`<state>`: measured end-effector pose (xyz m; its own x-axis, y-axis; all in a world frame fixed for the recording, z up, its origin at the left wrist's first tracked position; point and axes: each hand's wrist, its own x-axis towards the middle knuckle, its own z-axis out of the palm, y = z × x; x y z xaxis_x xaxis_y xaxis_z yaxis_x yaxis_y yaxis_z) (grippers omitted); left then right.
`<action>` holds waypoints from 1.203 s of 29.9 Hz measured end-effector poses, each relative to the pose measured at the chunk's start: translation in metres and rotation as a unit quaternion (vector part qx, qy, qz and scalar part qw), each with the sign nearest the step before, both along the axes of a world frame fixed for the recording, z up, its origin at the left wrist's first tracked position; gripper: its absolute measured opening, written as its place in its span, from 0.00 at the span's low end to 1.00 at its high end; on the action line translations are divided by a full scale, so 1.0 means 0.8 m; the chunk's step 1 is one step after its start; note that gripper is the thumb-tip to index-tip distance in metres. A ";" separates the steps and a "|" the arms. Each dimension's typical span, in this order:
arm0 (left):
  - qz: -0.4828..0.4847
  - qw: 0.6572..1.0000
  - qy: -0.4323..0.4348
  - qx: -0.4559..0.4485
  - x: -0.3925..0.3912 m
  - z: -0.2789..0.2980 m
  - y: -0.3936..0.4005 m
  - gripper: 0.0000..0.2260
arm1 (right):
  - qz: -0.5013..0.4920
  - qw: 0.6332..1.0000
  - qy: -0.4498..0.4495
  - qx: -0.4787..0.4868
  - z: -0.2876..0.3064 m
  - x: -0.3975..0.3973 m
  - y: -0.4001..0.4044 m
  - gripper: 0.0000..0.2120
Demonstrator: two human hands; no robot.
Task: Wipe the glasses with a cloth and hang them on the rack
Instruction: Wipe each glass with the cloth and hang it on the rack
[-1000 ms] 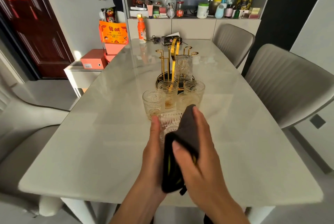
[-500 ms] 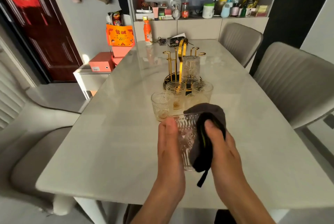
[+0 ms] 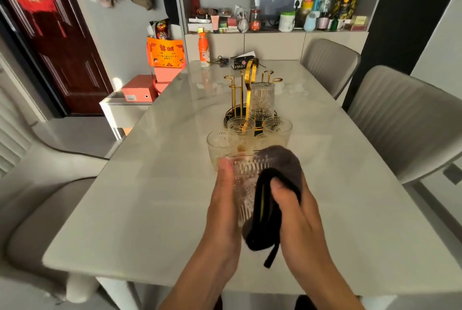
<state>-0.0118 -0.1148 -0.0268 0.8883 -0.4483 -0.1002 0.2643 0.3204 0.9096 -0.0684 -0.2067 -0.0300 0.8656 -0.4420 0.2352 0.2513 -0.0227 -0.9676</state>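
Here, pale marble table (image 3: 140,209), grey chairs (image 3: 405,122); fingers (image 3: 226,172) clamped round glass (image 3: 243,184), cloth (image 3: 282,167).

A pale marble table (image 3: 150,209), on it stood a gold rack (image 3: 246,89), four upright glasses (image 3: 221,142), an orange bottle (image 3: 204,49), a black box (image 3: 240,62)

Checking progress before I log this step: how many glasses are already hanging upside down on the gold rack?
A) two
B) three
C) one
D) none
C: only one inverted glass hangs on the gold rack; the other glasses stand upright on the table, and another glass is held in the left hand while the right hand works the cloth on it.
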 end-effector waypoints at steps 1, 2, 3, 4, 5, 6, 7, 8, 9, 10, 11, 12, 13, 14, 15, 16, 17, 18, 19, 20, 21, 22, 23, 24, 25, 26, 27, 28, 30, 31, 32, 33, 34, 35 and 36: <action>0.003 0.999 -0.024 0.028 -0.004 -0.001 -0.004 0.37 | -0.025 0.999 0.000 0.026 0.004 0.004 -0.007 0.16; 0.006 0.998 -0.044 0.041 -0.008 -0.002 -0.006 0.39 | -0.038 0.999 -0.004 0.038 0.008 0.005 -0.010 0.14; 0.005 0.998 -0.058 0.038 -0.010 -0.002 -0.007 0.40 | -0.039 0.998 -0.012 0.041 0.009 0.003 -0.007 0.15; 0.001 0.997 -0.069 0.022 -0.010 0.000 -0.007 0.40 | -0.033 0.999 -0.024 0.031 0.008 0.001 -0.003 0.17; -0.004 0.997 -0.072 0.000 -0.007 0.002 -0.006 0.39 | -0.020 0.999 -0.034 0.018 0.003 -0.004 0.004 0.21; -0.005 0.997 -0.068 -0.020 -0.003 0.005 -0.005 0.38 | -0.004 0.999 -0.038 0.004 -0.002 -0.009 0.009 0.24; 0.002 0.998 -0.055 -0.040 0.001 0.007 -0.003 0.40 | 0.011 0.999 -0.037 -0.012 -0.006 -0.013 0.013 0.27; 0.009 0.998 -0.037 -0.054 0.004 0.009 -0.002 0.42 | 0.024 0.998 -0.039 -0.031 -0.007 -0.015 0.013 0.29; 0.010 0.998 -0.017 -0.065 0.004 0.008 -0.002 0.45 | 0.031 0.998 -0.038 -0.044 -0.006 -0.014 0.010 0.29; 0.007 0.998 -0.003 -0.069 0.002 0.009 -0.002 0.47 | 0.028 0.998 -0.029 -0.044 -0.001 -0.011 0.004 0.25; 0.001 0.997 0.002 -0.073 0.000 0.008 -0.002 0.46 | 0.012 1.000 -0.015 -0.013 0.010 -0.005 -0.003 0.19; -0.005 0.997 -0.001 -0.072 -0.004 0.007 -0.003 0.43 | -0.005 1.000 0.003 0.018 0.020 0.000 -0.010 0.14; -0.013 0.997 -0.004 -0.074 -0.005 0.006 -0.003 0.39 | -0.021 0.999 0.014 0.033 0.026 0.004 -0.014 0.12; -0.022 0.996 0.006 -0.082 -0.005 0.006 -0.003 0.35 | -0.024 0.999 0.013 0.024 0.029 0.004 -0.013 0.13; -0.034 0.994 0.029 -0.097 -0.002 0.006 -0.002 0.33 | -0.009 1.000 0.004 -0.004 0.026 0.002 -0.006 0.15; -0.044 0.992 0.049 -0.111 0.003 0.004 0.000 0.33 | 0.008 0.999 -0.007 -0.035 0.021 -0.002 0.004 0.21; -0.051 0.990 0.059 -0.119 0.007 0.004 0.002 0.34 | 0.022 0.998 -0.006 -0.061 0.012 -0.007 0.014 0.28; -0.053 0.990 0.060 -0.119 0.010 0.004 0.003 0.35 | 0.031 0.996 -0.003 -0.078 0.008 -0.010 0.022 0.31; -0.048 0.991 0.058 -0.112 0.012 0.004 0.005 0.35 | 0.027 0.997 -0.004 -0.071 0.003 -0.008 0.020 0.30; -0.041 0.993 0.051 -0.102 0.011 0.002 0.005 0.34 | 0.019 0.999 -0.007 -0.033 0.004 -0.003 0.013 0.27; -0.030 0.995 0.039 -0.086 0.008 -0.002 0.005 0.32 | -0.002 1.000 0.001 0.024 0.005 0.002 0.003 0.22; -0.020 0.997 0.022 -0.069 0.005 -0.004 0.004 0.30 | -0.026 0.996 0.025 0.081 0.009 0.007 -0.008 0.19; -0.012 0.999 0.007 -0.052 0.002 -0.005 0.003 0.28 | -0.033 0.991 0.045 0.119 0.011 0.012 -0.016 0.19; -0.004 0.999 -0.004 -0.035 0.000 -0.004 0.001 0.27 | -0.037 0.988 0.067 0.137 0.011 0.015 -0.020 0.18; 0.004 1.000 -0.022 -0.018 -0.001 -0.003 -0.001 0.26 | -0.040 0.987 0.075 0.135 0.008 0.017 -0.022 0.14; 0.002 0.999 -0.043 -0.007 -0.002 -0.001 -0.002 0.25 | -0.047 0.988 0.071 0.129 0.006 0.015 -0.018 0.09; -0.014 0.998 -0.062 0.011 -0.004 0.001 -0.003 0.26 | -0.049 0.991 0.059 0.113 0.002 0.013 -0.014 0.07; -0.032 0.997 -0.067 0.025 -0.005 0.000 -0.002 0.30 | -0.050 0.994 0.035 0.087 -0.001 0.008 -0.008 0.08; -0.059 0.997 -0.040 0.011 0.000 -0.002 0.002 0.34 | -0.035 0.999 -0.015 0.004 -0.011 -0.003 0.005 0.16; -0.065 0.998 -0.025 -0.009 0.003 -0.003 0.005 0.34 | -0.025 0.999 -0.025 -0.029 -0.013 -0.008 0.009 0.21; -0.069 0.997 -0.014 -0.028 0.005 -0.003 0.007 0.34 | -0.014 0.998 -0.025 -0.048 -0.014 -0.009 0.008 0.24; -0.069 0.997 -0.007 -0.041 0.005 -0.003 0.008 0.34 | -0.009 0.999 -0.026 -0.046 -0.019 -0.006 -0.001 0.23; -0.065 0.997 -0.007 -0.052 0.003 -0.001 0.006 0.34 | -0.003 1.000 -0.021 0.010 -0.015 -0.001 -0.010 0.20; -0.059 0.996 -0.008 -0.063 0.000 0.000 0.005 0.33 | 0.007 0.997 -0.006 0.081 -0.012 0.002 -0.019 0.18; -0.055 0.996 -0.005 -0.077 -0.003 0.002 0.003 0.33 | 0.010 0.992 0.017 0.128 -0.012 0.003 -0.024 0.21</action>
<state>-0.0140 -0.1127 -0.0252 0.8338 -0.5518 -0.0139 0.2961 0.4259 0.8549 -0.0656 -0.2260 -0.0397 0.8805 -0.4659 0.0879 0.2164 0.2299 -0.9489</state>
